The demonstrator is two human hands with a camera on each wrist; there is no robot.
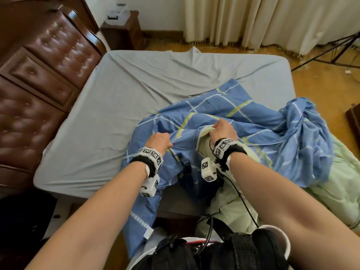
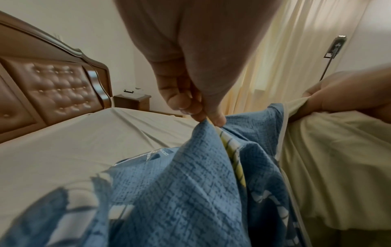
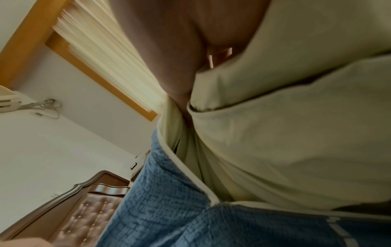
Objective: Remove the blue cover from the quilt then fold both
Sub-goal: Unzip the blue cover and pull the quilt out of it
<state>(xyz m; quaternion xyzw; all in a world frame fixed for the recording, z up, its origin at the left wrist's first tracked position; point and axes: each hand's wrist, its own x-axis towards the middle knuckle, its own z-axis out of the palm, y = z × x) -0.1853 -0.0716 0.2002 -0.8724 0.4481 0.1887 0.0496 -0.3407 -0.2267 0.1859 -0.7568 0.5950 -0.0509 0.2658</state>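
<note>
Nearest the person, two bare forearms reach forward over the foot of the bed, each wrist wrapped in a black band with white marker cubes (image 1: 149, 186). Below the wrists, the blue checked cotton cover (image 1: 224, 121) with white and yellow-green lines spills over the mattress edge, and the pale green padded quilt (image 1: 331, 191) hangs out of its opening toward the floor on the right side.

The left hand (image 1: 158, 142) is closed: its fingers (image 2: 190, 107) and thumb pinch a gathered fold of the blue cover, and the cloth falls away in a steep ridge beneath the fingertips. Just to the right of those fingers, the right hand (image 1: 224, 129) is curled tight around a bunched corner of the pale green quilt, at the white-piped rim of the cover's opening. In the right wrist view, the quilt fills the space under the palm and the blue cover lies directly below it; the right fingertips themselves are hidden in the cloth.

Beyond both sets of fingers, the rest of the cover lies rumpled across the near right part of the grey fitted sheet (image 1: 136, 84), with a heaped mound out to the right. Farther off to the left stands the brown tufted leather headboard (image 1: 48, 65), then a dark wooden nightstand (image 1: 124, 34) with a clear plastic box (image 1: 116, 16) on it, and cream curtains (image 1: 272, 20) along the far wall.
</note>
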